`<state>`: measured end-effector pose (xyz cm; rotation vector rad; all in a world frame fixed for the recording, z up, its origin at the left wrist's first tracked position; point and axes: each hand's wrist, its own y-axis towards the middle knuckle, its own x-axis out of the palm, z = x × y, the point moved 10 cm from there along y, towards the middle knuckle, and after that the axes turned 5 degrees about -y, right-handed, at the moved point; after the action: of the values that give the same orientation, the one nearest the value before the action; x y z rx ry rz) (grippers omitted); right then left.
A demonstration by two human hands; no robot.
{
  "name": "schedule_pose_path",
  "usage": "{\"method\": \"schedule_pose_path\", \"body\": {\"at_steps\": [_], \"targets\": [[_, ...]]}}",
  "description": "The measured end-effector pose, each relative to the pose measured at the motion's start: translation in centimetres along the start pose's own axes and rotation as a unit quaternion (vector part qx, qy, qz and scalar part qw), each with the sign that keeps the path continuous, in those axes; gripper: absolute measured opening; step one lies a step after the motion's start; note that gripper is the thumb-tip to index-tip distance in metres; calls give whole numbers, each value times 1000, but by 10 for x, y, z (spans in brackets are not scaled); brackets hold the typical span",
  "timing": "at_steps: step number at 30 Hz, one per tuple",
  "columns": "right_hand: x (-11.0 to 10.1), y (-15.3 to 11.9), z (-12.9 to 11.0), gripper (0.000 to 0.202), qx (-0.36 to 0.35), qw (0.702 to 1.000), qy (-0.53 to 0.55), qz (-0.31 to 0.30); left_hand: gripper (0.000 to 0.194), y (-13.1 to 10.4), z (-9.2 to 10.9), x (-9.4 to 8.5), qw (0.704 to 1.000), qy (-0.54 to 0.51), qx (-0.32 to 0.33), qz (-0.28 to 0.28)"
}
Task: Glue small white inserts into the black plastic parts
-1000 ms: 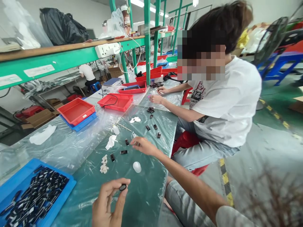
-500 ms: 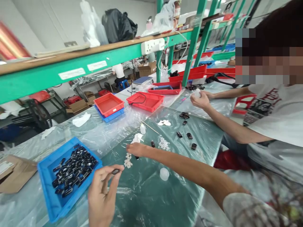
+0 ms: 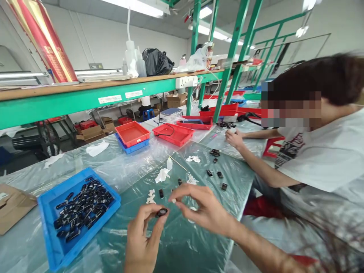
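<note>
My left hand (image 3: 145,237) pinches a small black oval part (image 3: 162,212) between thumb and forefinger, over the table's front. Just to its right, my right hand (image 3: 207,210) is closed on a small white piece (image 3: 173,201) at its fingertips. The two hands are close but apart. Behind them lie a small pile of white pieces (image 3: 150,196) and a black part (image 3: 161,193). A round, whitish translucent object (image 3: 192,215) is partly hidden by my right hand. Beyond are a crumpled white tissue (image 3: 162,175) and a small white bottle (image 3: 169,163).
At left, a blue tray (image 3: 48,242) holds many black parts. Red trays (image 3: 132,132) stand farther back, below a green shelf beam (image 3: 159,86). On the right sits a co-worker (image 3: 321,151), hands over the table. Several black parts (image 3: 220,174) lie between us.
My right hand has come back from the white pile to beside my left hand, now with a white piece. My left hand has shifted right, still with the black part.
</note>
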<state>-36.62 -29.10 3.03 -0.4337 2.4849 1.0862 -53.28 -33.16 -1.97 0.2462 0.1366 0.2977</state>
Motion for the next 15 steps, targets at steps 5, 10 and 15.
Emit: {"method": "schedule_pose_path", "body": {"at_steps": [5,10,15], "targets": [[-10,-19,-42,26,-36,998,-13,59,17,-9,0,16,999,-31,-13,-39],[-16,-33,-52,29,-47,992,-23,112,14,-15,2,19,996,0,19,-90],[-14,-40,-63,31,-46,986,-56,148,12,-18,6,21,991,39,76,-100]]}}
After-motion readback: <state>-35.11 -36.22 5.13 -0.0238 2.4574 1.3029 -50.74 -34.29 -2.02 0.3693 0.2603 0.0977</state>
